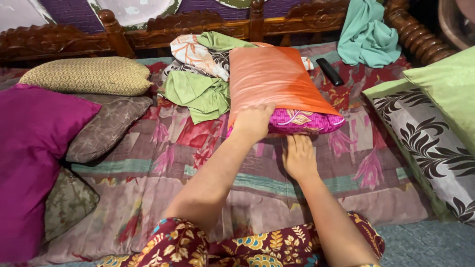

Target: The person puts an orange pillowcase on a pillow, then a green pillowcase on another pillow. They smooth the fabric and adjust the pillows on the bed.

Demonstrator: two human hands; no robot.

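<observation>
- Cushions (84, 75) are piled at the left on a patterned bedspread (163, 163).
- An orange cover (274, 79) is gripped by the left hand (253, 121), over a pink pillow (302, 121) at centre.
- The right hand (298, 157) is tucked under the pillow, fingers hidden.
- A carved headboard (198, 24) is seen behind.

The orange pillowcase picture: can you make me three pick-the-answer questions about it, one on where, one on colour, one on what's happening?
1. Where does the black remote lie?
A. On the bed, right of the orange pillowcase
B. On the purple cushion
C. In a hand

2. What colour is the pillow poking out of the pillowcase?
A. Blue
B. Pink with a leaf pattern
C. White

3. How is the pillow now?
A. Fully bare
B. Fully covered
C. Mostly covered, one end showing

Answers:
1 A, it rests on the bedspread beside the pillowcase.
2 B, the open end shows pink fabric.
3 C, the left hand grips the pillowcase edge and the right hand rests just below the pillow.
</observation>
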